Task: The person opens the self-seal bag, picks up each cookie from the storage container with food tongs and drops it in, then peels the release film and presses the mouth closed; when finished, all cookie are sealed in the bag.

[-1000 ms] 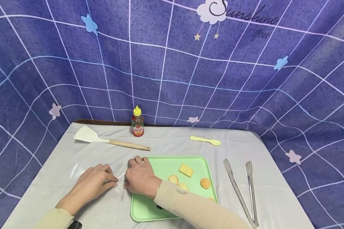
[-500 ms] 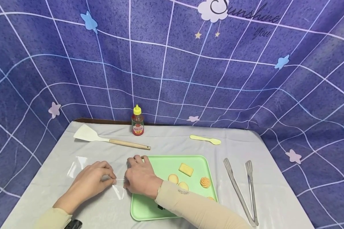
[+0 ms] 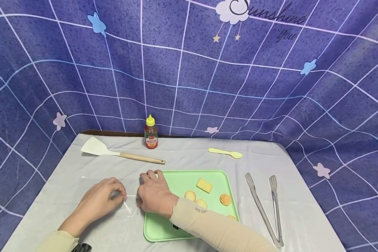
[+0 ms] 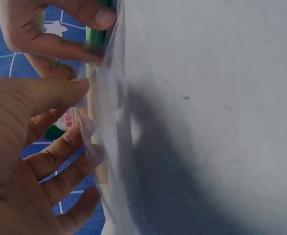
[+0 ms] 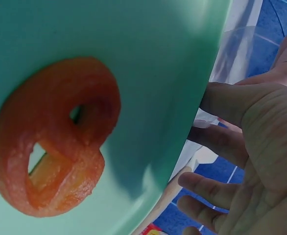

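A clear plastic bag (image 4: 116, 132) is stretched between the two hands left of the tray, its edge showing as a thin taut line in the head view. My left hand (image 3: 97, 199) pinches one side of it between thumb and forefinger, the other fingers loosely bent. Over the left edge of the green tray (image 3: 189, 175), my right hand (image 3: 154, 192) pinches the opposite side with thumb and forefinger. On the tray lie a rectangular biscuit (image 3: 204, 186), round cookies (image 3: 190, 196) and a swirl cookie (image 3: 225, 200). A brown pretzel (image 5: 16, 147) fills much of the right wrist view; the right forearm hides part of the tray.
Behind the hands lies a white spatula (image 3: 96, 147) with a wooden handle, near an upright sauce bottle (image 3: 151, 137) with a yellow cap. A pale yellow spoon (image 3: 225, 153) rests at the back. Metal tongs (image 3: 262, 211) lie right of the tray.
My left hand has shifted slightly left and a little farther back, and the plastic bag's edge between the hands has become straight. The right hand has hardly moved.
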A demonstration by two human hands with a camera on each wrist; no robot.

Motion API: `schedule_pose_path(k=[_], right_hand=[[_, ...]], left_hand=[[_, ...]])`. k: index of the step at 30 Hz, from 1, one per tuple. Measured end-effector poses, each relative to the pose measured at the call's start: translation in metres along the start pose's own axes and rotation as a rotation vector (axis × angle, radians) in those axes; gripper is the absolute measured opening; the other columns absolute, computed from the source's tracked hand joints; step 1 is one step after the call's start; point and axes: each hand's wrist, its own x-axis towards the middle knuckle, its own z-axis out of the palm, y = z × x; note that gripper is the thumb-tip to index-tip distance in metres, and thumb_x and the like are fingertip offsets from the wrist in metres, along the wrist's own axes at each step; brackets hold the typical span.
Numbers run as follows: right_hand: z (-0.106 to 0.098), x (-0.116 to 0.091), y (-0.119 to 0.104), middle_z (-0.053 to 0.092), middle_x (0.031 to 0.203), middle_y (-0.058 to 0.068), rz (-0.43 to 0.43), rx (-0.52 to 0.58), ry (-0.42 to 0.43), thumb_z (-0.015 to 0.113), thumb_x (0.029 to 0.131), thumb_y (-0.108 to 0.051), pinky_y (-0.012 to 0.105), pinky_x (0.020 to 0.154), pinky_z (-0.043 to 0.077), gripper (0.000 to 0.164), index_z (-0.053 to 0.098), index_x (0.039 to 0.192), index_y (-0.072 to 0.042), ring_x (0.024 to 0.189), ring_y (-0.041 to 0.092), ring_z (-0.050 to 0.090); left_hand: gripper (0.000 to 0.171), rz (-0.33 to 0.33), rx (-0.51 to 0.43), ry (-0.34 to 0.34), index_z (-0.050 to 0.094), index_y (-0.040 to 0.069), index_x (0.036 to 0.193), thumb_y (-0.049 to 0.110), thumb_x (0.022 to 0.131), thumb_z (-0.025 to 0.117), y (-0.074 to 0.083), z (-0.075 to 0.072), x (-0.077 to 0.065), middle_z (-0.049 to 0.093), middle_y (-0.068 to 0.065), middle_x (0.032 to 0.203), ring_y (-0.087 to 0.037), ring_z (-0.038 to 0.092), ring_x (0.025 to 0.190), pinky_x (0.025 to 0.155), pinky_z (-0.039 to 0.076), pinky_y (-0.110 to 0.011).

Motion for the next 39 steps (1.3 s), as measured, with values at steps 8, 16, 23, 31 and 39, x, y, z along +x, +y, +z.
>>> schedule_pose_path(k=[8, 16, 23, 31, 39], right_hand=[[-0.004, -0.002, -0.001, 0.043, 0.126, -0.004, 0.001, -0.022, -0.008, 0.068, 0.076, -0.058, 0.046, 0.103, 0.019, 0.019, 0.066, 0.075, -0.04, 0.117, 0.019, 0.033], [-0.009, -0.001, -0.001, 0.048, 0.128, -0.002, -0.036, 0.008, 0.094, 0.056, 0.087, -0.053, 0.049, 0.102, 0.02, 0.02, 0.068, 0.078, -0.039, 0.118, 0.021, 0.037], [-0.006, 0.003, -0.001, 0.05, 0.125, -0.006, -0.032, 0.005, 0.105, 0.058, 0.088, -0.049, 0.048, 0.103, 0.02, 0.016, 0.068, 0.078, -0.042, 0.115, 0.018, 0.039], [-0.005, 0.001, -0.001, 0.051, 0.122, -0.007, -0.041, 0.007, 0.114, 0.065, 0.084, -0.044, 0.046, 0.102, 0.021, 0.009, 0.068, 0.076, -0.042, 0.112, 0.018, 0.041], [-0.004, -0.001, 0.0, 0.051, 0.123, -0.006, -0.03, 0.011, 0.091, 0.063, 0.085, -0.046, 0.047, 0.103, 0.019, 0.01, 0.067, 0.078, -0.04, 0.113, 0.018, 0.04]], left_hand=[[0.021, 0.003, 0.013, -0.053, 0.069, 0.025, 0.091, 0.031, 0.073, 0.08, 0.002, 0.007, -0.001, 0.057, 0.013, 0.093, -0.015, 0.056, 0.089, 0.072, 0.046, -0.04], [0.007, -0.002, 0.095, -0.094, 0.072, 0.032, 0.081, 0.034, 0.076, 0.077, 0.003, 0.012, 0.001, 0.054, 0.015, 0.09, -0.011, 0.053, 0.083, 0.066, 0.043, -0.036], [0.005, 0.015, 0.089, -0.066, 0.073, 0.028, 0.082, 0.032, 0.078, 0.074, 0.008, 0.01, 0.002, 0.056, 0.014, 0.091, -0.012, 0.054, 0.083, 0.067, 0.044, -0.038], [0.019, -0.015, 0.006, -0.069, 0.065, 0.034, 0.075, 0.021, 0.074, 0.079, 0.011, 0.007, 0.004, 0.055, 0.018, 0.091, -0.011, 0.055, 0.087, 0.07, 0.044, -0.038], [0.019, -0.015, 0.018, -0.038, 0.066, 0.029, 0.085, 0.029, 0.073, 0.08, 0.012, 0.006, 0.003, 0.057, 0.014, 0.093, -0.016, 0.055, 0.088, 0.071, 0.042, -0.041]])
